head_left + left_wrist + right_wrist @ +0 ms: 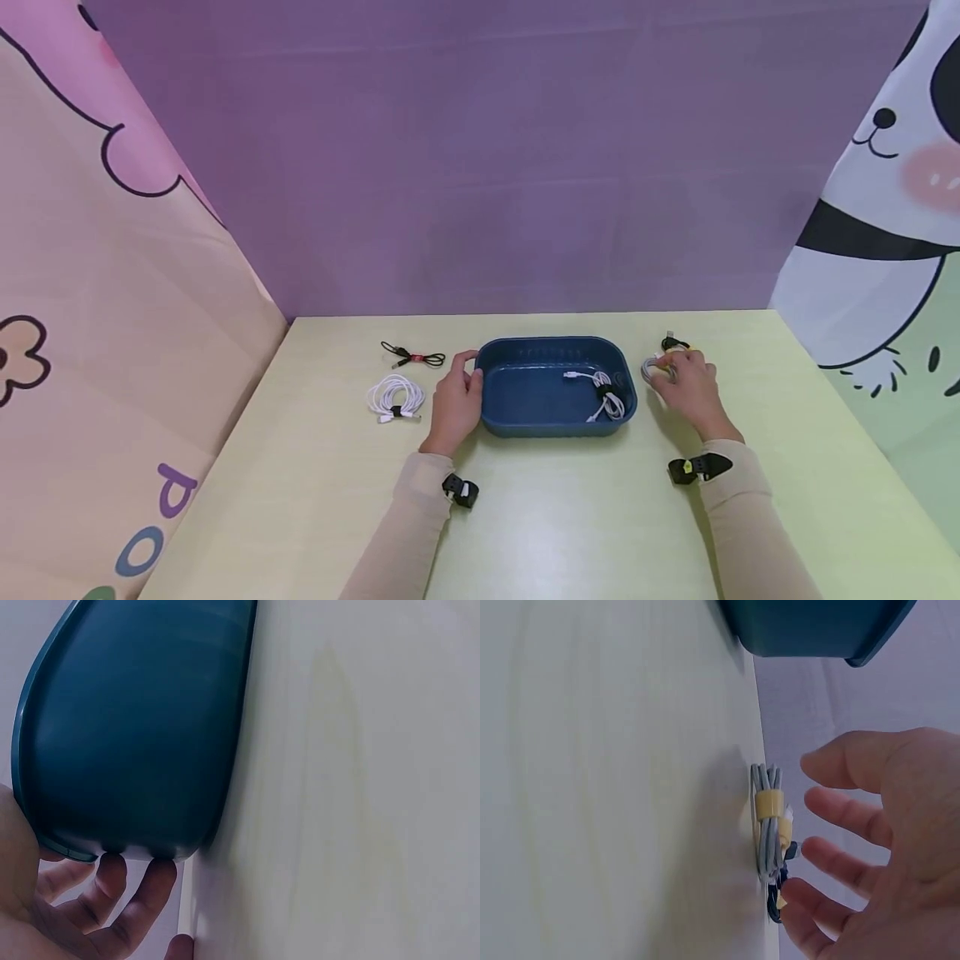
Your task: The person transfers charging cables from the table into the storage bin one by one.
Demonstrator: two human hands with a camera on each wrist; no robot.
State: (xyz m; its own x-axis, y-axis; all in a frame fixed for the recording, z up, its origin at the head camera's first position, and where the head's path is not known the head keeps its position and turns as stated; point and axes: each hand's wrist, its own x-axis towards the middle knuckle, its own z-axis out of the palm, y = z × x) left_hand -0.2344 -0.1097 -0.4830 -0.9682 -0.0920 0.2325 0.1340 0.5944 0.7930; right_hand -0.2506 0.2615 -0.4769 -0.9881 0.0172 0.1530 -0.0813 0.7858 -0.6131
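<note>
Grey, yellow-strapped cable coil, just beyond the spread, empty right hand, is seemingly being reached for, a pinch being called for, with the blue oblong tray held by the left hand.

Left fingers hold tray, 1 cable inside.

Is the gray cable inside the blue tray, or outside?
Outside: the gray cable lies on the table beside the blue tray, near the right hand.
</note>
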